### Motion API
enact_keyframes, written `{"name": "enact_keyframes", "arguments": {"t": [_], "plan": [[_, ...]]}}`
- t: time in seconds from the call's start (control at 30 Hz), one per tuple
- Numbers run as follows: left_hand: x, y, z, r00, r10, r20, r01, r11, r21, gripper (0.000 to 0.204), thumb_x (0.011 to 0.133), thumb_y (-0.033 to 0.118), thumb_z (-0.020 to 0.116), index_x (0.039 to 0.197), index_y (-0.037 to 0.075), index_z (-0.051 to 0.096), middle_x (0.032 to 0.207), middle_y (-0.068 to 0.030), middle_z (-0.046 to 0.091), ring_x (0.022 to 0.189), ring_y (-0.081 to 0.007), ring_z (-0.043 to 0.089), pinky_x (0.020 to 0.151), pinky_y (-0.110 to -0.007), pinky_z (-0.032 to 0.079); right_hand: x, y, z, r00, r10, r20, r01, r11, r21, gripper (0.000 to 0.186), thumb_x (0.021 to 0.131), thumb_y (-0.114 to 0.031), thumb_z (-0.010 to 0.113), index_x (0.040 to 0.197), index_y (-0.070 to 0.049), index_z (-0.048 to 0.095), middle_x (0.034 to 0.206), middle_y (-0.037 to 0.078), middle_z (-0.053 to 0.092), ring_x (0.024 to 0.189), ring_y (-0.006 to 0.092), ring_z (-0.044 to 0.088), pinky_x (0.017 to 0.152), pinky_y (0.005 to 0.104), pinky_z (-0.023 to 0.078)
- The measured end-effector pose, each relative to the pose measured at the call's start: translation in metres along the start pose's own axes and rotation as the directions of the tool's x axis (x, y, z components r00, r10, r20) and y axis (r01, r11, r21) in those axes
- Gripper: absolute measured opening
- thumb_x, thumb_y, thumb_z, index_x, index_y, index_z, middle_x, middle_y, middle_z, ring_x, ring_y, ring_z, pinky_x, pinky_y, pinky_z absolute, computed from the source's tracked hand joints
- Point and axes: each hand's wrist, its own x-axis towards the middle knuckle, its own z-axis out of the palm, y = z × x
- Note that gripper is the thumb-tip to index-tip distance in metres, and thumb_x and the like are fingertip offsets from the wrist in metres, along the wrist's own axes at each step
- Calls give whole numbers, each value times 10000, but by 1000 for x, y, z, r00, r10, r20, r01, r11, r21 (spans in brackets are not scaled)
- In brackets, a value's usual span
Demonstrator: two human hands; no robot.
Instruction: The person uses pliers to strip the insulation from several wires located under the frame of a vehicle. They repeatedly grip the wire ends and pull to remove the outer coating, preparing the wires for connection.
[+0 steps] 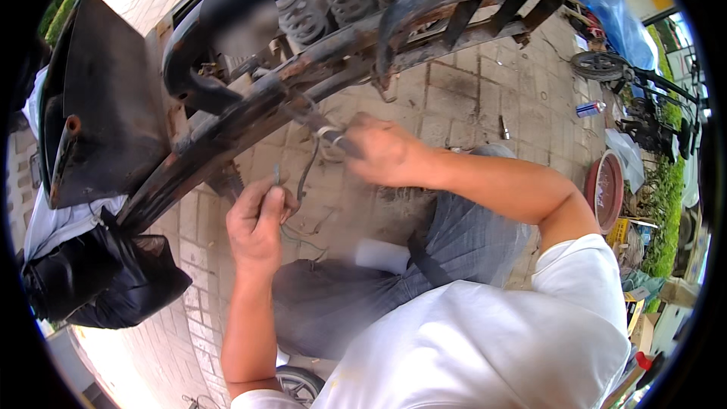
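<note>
A rusty dark metal frame (326, 76) with curved tubes arches across the top of the head view. In my right hand (386, 150) is a dark-handled tool (330, 133) with a pale band; its blurred far end meets the frame's lower rail, and its kind is unclear. My left hand (256, 220), lower and to the left, is closed in a pinch below the rail. A thin greenish tip (276, 174) shows above its fingers. Between my hands hangs a dark cable (307, 170), its lower end close to my left fingertips.
Grey coil springs (348, 1) stand behind the frame. At left are a dark panel (113, 106) and a black bag (151, 276). On the right lie a can (591, 108), a red-brown basin (608, 191) and a small wheel (597, 66). A small metal piece (504, 129) rests on the paving.
</note>
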Motion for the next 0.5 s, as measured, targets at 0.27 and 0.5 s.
{"name": "enact_keyframes", "arguments": {"t": [0.27, 0.5], "plan": [[9, -6, -6, 988, -157, -13, 156, 987, -47, 229, 928, 115, 599, 1094, -42, 619, 827, -66, 580, 676, -107, 471, 617, -239, 409, -13, -17, -27, 931, 158, 330, -304, 836, 457, 239, 769, -203, 643, 853, 10, 575, 781, 111, 555, 756, 187, 545, 686, 327, 444], [10, -5, -8, 978, -209, -11, 206, 970, -132, 229, 926, 114, 603, 1088, -46, 620, 830, -80, 596, 672, -114, 477, 620, -253, 422, -20, -15, -10, 975, -223, -18, 217, 927, 305, 240, 737, -118, 664, 922, 15, 590, 1034, 156, 551, 882, 291, 578, 763, 355, 468]]}}
